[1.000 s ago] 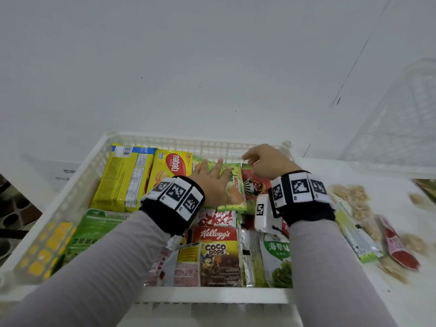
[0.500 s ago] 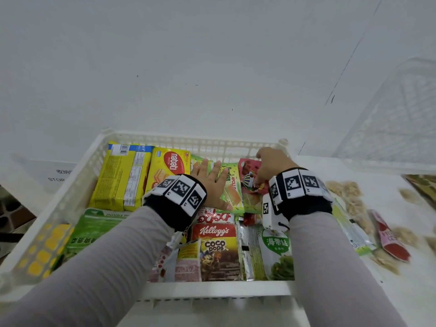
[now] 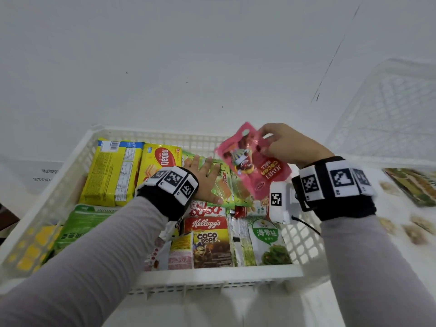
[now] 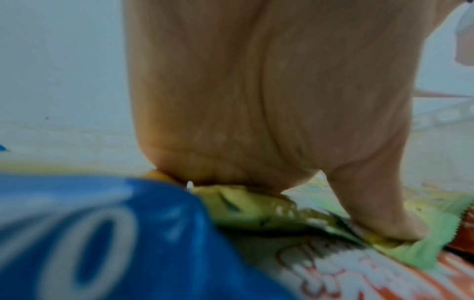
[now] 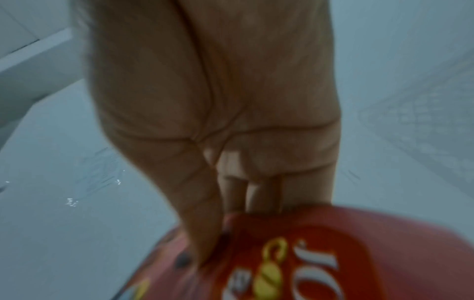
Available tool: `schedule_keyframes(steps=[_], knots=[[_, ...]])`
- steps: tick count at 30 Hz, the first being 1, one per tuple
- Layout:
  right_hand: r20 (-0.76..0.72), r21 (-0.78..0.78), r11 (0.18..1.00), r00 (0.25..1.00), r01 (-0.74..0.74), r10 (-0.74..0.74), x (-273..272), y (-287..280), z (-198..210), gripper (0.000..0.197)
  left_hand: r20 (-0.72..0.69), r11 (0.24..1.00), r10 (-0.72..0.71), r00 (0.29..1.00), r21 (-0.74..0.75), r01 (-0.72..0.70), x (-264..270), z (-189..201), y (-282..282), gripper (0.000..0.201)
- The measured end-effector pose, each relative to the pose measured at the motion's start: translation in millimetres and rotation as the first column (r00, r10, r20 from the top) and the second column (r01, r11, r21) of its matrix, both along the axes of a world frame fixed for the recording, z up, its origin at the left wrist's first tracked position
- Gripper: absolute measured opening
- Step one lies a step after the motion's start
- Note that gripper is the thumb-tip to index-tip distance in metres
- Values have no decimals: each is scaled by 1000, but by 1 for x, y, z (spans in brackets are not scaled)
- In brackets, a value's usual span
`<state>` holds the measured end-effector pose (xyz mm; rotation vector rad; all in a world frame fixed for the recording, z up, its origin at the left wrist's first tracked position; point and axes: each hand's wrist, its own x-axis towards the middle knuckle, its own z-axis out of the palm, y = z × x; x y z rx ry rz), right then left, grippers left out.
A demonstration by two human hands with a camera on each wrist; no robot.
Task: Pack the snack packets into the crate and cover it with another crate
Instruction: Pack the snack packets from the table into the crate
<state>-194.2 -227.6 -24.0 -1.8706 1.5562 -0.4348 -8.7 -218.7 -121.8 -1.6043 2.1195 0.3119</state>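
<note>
The crate (image 3: 151,138) is nearly full: our left hand (image 3: 205,178) lies flat on a green packet (image 3: 226,185), apparently steadying it, while our right hand (image 3: 287,145) pinches a pink pouch (image 3: 250,161) above, likely to slot in.

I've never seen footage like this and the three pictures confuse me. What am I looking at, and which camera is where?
A person wears three cameras: one on the head, one on each wrist. The head view shows a white crate full of snack packets. The left hand presses flat on a green packet; its wrist view shows the palm up close. The right hand pinches a pink packet above the crate; its wrist view shows that pinch. A second crate waits to the right.
</note>
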Motion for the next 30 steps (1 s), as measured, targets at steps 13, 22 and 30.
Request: schedule_keyframes(steps=[13,22,30], knots=[[-451,244,793,659,-558,603,74,38,-41,33,-316,998,9,949,64,12,19,37,1,57],[-341,144,844,775,-516,532,85,32,-46,26,-497,989,100,862,145,-31,32,50,3,42],[-581,-139,838,729,-527,362,93,50,-67,19,-350,993,23,937,118,20,23,41,0,47]])
